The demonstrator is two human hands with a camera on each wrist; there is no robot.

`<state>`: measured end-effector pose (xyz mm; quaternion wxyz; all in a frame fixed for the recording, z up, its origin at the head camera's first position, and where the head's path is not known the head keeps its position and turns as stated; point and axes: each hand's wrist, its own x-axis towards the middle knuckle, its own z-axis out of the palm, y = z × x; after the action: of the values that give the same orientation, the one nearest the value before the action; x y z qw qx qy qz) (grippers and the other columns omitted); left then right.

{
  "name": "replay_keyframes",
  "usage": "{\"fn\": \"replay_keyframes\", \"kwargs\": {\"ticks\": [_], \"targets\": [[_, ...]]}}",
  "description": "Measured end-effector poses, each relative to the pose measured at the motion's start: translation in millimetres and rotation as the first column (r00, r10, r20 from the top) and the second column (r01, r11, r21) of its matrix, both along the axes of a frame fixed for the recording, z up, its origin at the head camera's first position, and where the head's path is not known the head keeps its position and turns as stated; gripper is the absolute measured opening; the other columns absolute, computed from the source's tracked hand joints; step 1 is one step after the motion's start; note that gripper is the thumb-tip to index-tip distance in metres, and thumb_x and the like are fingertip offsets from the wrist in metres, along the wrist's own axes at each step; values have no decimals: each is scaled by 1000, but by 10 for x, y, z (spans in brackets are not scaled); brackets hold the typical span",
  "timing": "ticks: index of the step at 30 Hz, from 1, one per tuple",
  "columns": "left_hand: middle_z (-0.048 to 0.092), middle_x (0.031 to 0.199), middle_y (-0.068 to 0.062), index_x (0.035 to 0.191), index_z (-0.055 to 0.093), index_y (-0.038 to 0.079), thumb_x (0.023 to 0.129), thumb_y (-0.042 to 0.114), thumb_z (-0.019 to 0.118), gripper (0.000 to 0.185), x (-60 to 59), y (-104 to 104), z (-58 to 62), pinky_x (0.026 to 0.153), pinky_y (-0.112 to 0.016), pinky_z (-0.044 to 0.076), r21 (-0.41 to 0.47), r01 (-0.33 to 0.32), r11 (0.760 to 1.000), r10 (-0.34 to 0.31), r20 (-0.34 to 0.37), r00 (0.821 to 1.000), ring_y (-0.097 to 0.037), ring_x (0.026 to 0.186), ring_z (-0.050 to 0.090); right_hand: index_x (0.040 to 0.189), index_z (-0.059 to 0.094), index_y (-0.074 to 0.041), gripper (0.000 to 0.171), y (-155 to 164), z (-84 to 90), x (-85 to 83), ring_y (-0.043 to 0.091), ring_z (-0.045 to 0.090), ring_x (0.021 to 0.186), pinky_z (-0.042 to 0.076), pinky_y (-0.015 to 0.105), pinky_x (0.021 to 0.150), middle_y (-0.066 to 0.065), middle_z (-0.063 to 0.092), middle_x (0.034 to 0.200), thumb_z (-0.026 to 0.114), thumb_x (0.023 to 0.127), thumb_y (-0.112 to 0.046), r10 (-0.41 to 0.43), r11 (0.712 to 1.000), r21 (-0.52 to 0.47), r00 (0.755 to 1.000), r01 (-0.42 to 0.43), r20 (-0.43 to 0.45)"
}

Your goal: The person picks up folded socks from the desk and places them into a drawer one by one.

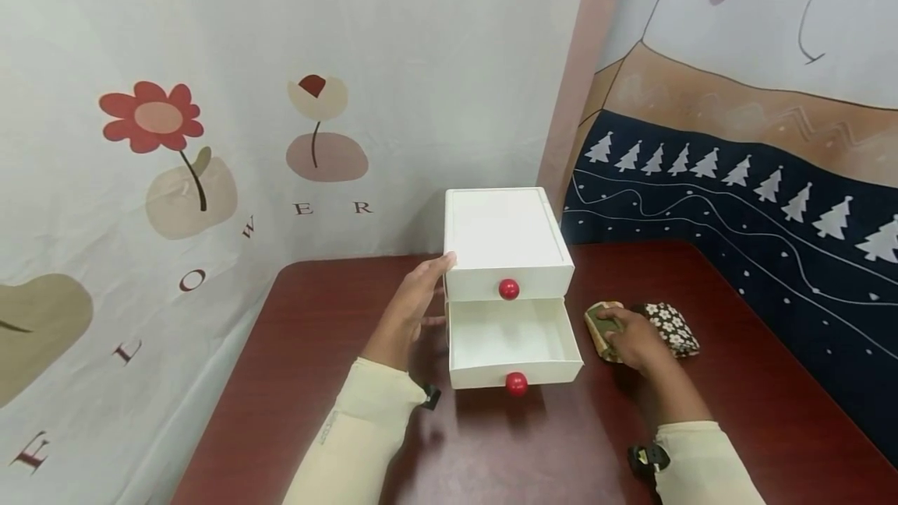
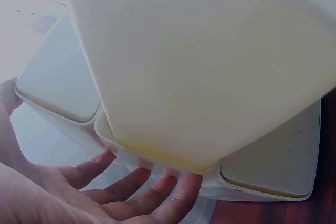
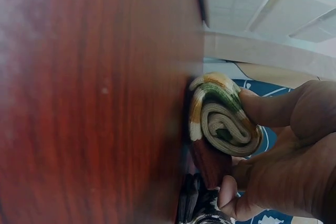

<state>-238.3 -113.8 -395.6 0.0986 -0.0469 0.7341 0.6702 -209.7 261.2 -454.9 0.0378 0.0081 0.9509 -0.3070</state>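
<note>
Right-hand fingers (image 3: pixel 262 106) pinch the rolled cloth (image 3: pixel 223 114), lying on the surface (image 1: pixel 337 349) right of the white drawer box (image 1: pixel 505 256). It looks soft and light; best gripped across the roll. Left hand (image 1: pixel 410 314) rests flat and straight-fingered against the box's side.

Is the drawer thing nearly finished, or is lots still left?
Done: the lower drawer is pulled open and looks bare inside. In hand: the right hand grips a rolled green sock on the table, while the left hand steadies the white box. Left: both rolls, including the flowered one, remain outside.
</note>
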Motion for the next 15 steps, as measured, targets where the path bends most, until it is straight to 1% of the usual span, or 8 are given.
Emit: {"fn": "replay_keyframes", "kwargs": {"ticks": [4, 7, 10, 13, 15], "targets": [[54, 161, -13, 158, 51, 19, 98, 72, 63, 81, 3, 5, 2, 108, -70, 52, 5, -3, 1000, 3, -9, 1000, -42, 153, 50, 142, 65, 1, 38, -10, 3, 28, 50, 65, 112, 53, 60, 92, 44, 60, 140, 62, 104, -4, -36, 999, -24, 999, 36, -14], [56, 159, -13, 158, 51, 19, 99, 71, 62, 79, 5, 8, 2, 108, -70, 52, 10, 0, 1000, 0, -16, 1000, -42, 152, 51, 143, 64, 1, 39, -4, 29, 62, 47, 65, 110, 55, 54, 89, 44, 58, 142, 61, 105, -4, -59, 996, -72, 998, 58, -12], [57, 159, -13, 158, 51, 19, 100, 71, 62, 79, 3, 8, -2, 107, -70, 52, 9, 1, 1000, -1, -20, 1000, -42, 151, 52, 145, 61, 5, 39, 7, 88, 109, 40, 68, 101, 61, 47, 81, 46, 55, 142, 59, 106, -1, -67, 984, -168, 998, 64, -8], [56, 159, -13, 157, 52, 19, 100, 71, 61, 78, 0, 8, -3, 106, -69, 53, 7, 0, 1000, 0, -17, 1000, -42, 152, 51, 148, 56, 9, 41, 11, 180, 174, 32, 71, 92, 67, 40, 74, 48, 52, 140, 57, 108, 1, -71, 958, -280, 997, 69, 2], [57, 159, -12, 157, 52, 19, 100, 71, 61, 78, 0, 8, 0, 106, -68, 54, 11, 1, 1000, -1, -14, 1000, -42, 152, 51, 150, 54, 8, 42, 8, 257, 225, 30, 71, 90, 66, 36, 71, 47, 52, 139, 57, 109, 0, -82, 949, -304, 997, 78, 0]]}}
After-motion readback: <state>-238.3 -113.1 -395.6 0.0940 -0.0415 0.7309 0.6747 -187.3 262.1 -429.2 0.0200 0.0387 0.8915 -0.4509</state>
